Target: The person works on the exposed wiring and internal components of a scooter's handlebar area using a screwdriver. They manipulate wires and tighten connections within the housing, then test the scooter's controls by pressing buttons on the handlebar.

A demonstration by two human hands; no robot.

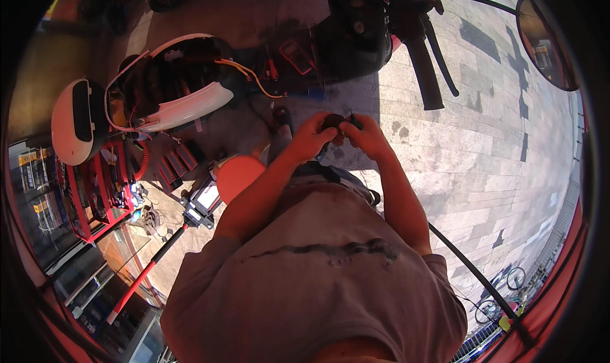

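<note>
Both hands meet in front of my body, close together. My left hand (312, 139) is closed round a small, dark, rounded part (332, 121), its kind too small to make out. My right hand (368, 138) is closed in a pinch on a thin dark piece (354, 117) that sticks up past the fingers; I cannot tell what it is. Beyond my hands stands an electric scooter (190, 107) with white body panels, its seat area opened and its inside showing. Orange wires (244, 69) come out of it. A red-edged multimeter (296, 56) lies on its footboard.
The scooter's handlebar grip (424, 77) and round mirror (545, 42) reach over the paving at the right. At my left are an orange round stool (240, 178), a red tool rack (89, 198), and a jack with a red handle (136, 293). Bicycles (502, 299) stand far right.
</note>
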